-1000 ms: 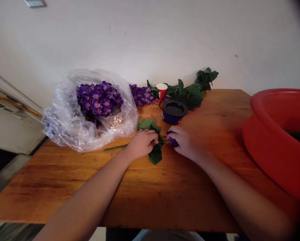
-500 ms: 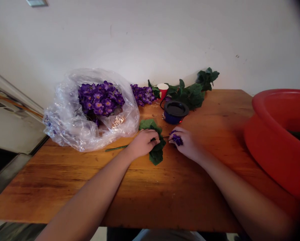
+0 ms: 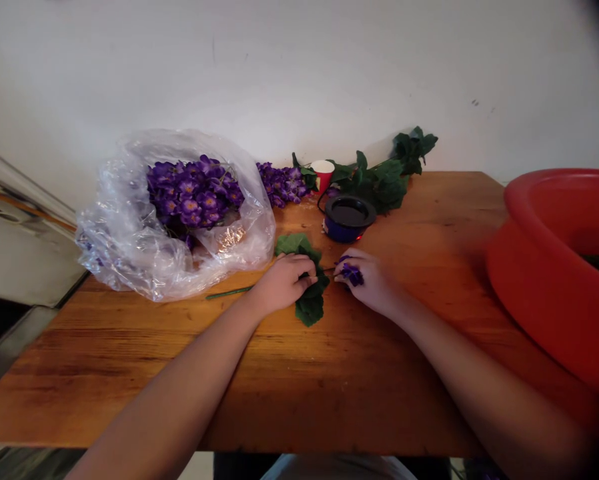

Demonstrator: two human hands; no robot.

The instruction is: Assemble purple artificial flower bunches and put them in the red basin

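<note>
My left hand is closed on a stem with green leaves, low over the wooden table. The stem's green lower end sticks out to the left, past my wrist. Just to the right, my right hand pinches a purple flower, and a thin dark stem shows between the two hands. Whether the flower's stem and the leafy stem are joined cannot be seen. Behind my right hand stands a small blue pot with a black top and a glowing red light.
A clear plastic bag at left holds many purple flowers. More purple flowers, a red-and-white paper cup and leafy green stems lie along the wall. A large red basin stands at right.
The view has tilted and shifted slightly. My hands keep the same grips, with the flower and the leafy stem held almost as before.
</note>
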